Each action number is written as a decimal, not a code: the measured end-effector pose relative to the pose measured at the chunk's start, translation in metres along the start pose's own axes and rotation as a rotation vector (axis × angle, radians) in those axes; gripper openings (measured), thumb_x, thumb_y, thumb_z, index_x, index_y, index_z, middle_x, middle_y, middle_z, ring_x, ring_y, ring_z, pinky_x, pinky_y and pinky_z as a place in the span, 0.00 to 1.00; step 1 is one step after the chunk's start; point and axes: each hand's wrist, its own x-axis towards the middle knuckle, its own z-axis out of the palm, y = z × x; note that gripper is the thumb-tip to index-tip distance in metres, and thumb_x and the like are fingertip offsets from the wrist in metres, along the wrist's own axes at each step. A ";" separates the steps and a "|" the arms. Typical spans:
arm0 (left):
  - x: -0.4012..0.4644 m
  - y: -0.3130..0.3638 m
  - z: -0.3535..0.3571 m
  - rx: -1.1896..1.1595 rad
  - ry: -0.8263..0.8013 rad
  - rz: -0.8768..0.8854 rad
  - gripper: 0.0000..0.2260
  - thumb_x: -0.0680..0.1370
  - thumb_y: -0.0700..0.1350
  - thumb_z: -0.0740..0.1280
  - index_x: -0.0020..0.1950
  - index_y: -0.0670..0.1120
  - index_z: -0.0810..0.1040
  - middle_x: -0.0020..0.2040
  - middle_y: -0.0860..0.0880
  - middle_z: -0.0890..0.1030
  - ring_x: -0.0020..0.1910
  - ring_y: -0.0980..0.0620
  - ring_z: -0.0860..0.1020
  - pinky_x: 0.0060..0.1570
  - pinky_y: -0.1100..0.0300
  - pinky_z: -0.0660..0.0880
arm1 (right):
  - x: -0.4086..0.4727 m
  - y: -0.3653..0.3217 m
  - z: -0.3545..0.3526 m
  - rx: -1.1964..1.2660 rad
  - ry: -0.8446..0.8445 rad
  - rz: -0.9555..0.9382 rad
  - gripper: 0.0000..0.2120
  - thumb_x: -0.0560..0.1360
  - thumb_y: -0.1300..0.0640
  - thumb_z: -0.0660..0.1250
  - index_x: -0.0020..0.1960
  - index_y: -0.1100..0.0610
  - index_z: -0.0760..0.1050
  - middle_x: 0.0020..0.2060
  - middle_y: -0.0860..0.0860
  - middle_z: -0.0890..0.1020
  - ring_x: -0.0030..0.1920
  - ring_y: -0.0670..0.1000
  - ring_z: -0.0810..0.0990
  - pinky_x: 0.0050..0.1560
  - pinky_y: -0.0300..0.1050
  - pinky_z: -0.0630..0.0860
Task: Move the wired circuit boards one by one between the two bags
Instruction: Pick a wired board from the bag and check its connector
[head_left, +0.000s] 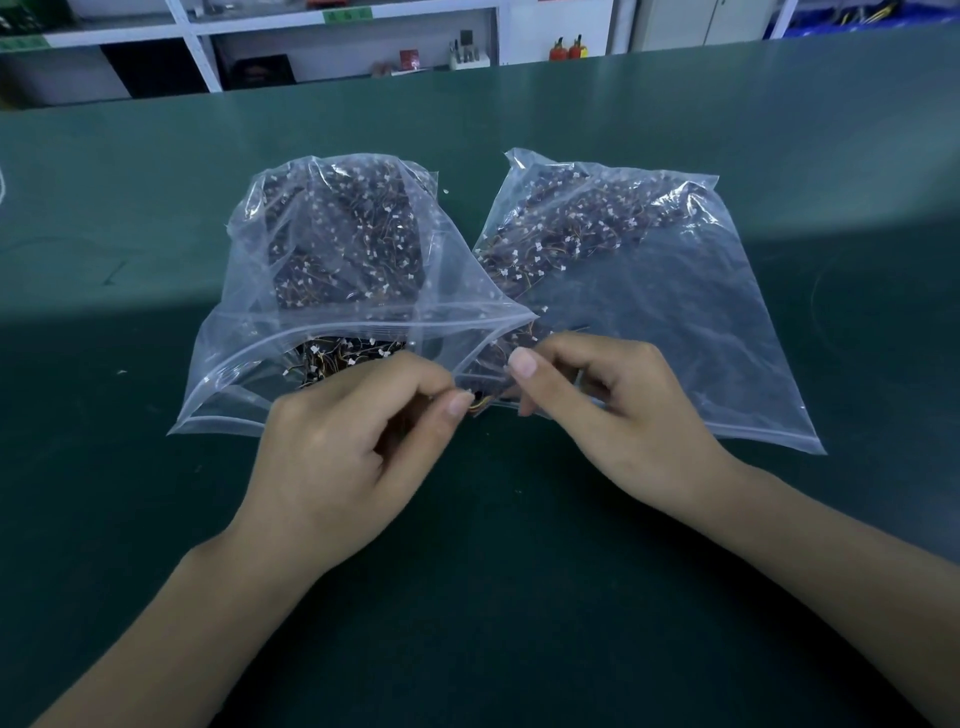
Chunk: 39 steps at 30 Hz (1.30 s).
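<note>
Two clear zip bags (332, 291) lying side by side on a green bench mat (779, 130), mouths toward the person, near corners overlapping at the middle, presumably so a piece travels the shortest way from one opening to the other. Left bag's mouth propped wide open and bulging; right bag (665, 312) lying flatter, its opening at the near left corner. Both packed with wired circuit boards (358, 234): dark little boards, white connectors, orange and yellow leads, heaped mostly toward the far ends. Between the two mouths, one wired board (480, 402) held at the overlap, only a dark sliver and some yellow-orange lead showing. Left hand (353, 441) curled, thumb and forefinger pinching at that lead, other fingers tucked under. Right hand (597, 395) also curled, thumb raised, fingertips down on the same spot at the right bag's lip; impossible to say whether pinching the board itself or the plastic edge. Probably working together because the leads tangle: one hand steadying, the other teasing a single piece free. Direction of transfer not readable from this alone. Beyond the bench, white shelving (197, 47) with small odds and ends, too small to identify.
</note>
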 end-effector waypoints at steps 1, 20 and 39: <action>0.000 0.001 0.001 -0.005 -0.007 0.010 0.11 0.87 0.49 0.66 0.47 0.47 0.81 0.37 0.55 0.78 0.35 0.57 0.73 0.36 0.61 0.71 | 0.000 -0.001 -0.001 0.028 -0.005 0.015 0.18 0.84 0.46 0.65 0.39 0.54 0.81 0.31 0.42 0.79 0.33 0.43 0.75 0.39 0.29 0.67; 0.003 0.009 0.002 -0.305 -0.184 -0.199 0.10 0.85 0.48 0.65 0.44 0.52 0.75 0.33 0.54 0.72 0.30 0.53 0.71 0.31 0.59 0.67 | -0.004 -0.009 0.000 0.219 -0.100 -0.021 0.09 0.82 0.50 0.68 0.44 0.46 0.84 0.35 0.48 0.84 0.37 0.43 0.79 0.43 0.34 0.72; 0.002 0.013 0.004 -0.316 -0.157 -0.191 0.10 0.82 0.46 0.67 0.41 0.48 0.77 0.34 0.55 0.74 0.32 0.52 0.73 0.32 0.59 0.69 | -0.004 -0.006 0.000 0.228 -0.141 0.025 0.07 0.80 0.59 0.70 0.44 0.53 0.83 0.37 0.51 0.83 0.38 0.53 0.78 0.39 0.47 0.70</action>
